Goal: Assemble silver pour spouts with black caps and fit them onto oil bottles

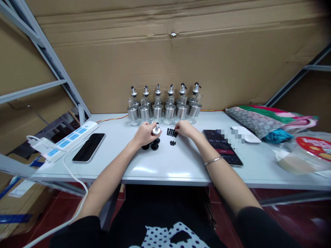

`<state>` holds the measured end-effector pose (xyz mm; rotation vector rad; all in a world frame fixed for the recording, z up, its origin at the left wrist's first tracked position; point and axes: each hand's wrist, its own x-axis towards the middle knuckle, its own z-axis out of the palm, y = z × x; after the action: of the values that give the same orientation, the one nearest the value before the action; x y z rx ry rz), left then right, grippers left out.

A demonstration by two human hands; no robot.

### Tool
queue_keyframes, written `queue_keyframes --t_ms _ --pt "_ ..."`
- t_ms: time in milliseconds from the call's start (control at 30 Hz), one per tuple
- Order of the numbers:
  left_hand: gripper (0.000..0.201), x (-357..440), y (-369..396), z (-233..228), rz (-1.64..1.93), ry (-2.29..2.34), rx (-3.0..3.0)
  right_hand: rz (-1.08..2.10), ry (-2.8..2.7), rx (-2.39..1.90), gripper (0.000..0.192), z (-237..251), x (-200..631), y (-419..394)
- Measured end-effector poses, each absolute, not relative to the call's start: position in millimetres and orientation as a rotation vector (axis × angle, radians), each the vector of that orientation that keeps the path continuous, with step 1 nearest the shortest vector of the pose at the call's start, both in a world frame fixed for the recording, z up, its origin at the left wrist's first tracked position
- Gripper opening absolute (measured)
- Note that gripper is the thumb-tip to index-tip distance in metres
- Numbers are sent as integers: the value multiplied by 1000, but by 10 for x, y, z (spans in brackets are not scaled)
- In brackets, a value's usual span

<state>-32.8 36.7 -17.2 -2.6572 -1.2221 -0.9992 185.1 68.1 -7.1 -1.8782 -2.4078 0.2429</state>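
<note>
My left hand (144, 135) grips a small silver pourer cap (156, 130) just above the white table (165, 165). Under it lie a few black round caps (152, 145). My right hand (186, 130) rests with its fingertips on a short row of small black plugs (171, 132); two more black plugs (172, 142) lie in front of them. Behind both hands stands a row of several glass and steel oil bottles (163, 109) with silver spouts, against the cardboard wall.
A white power strip (66, 140) and a dark phone (89, 147) lie at the left. A second phone (222, 147) with a lit screen lies right of my right hand, beside a white case (245, 135), folded cloth (269, 120) and a plastic bag (305, 151).
</note>
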Motion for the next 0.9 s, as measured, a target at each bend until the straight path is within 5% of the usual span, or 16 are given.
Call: queue_keyframes --t_ms 667,900 --pt "14 -334 369 -171 -985 -1223 -2653 183 -2287 -1854 18 -120 1821 672" --pt "9 -335 371 -164 -892 -1244 -2687 73 -2024 -1127 27 21 1662 557"
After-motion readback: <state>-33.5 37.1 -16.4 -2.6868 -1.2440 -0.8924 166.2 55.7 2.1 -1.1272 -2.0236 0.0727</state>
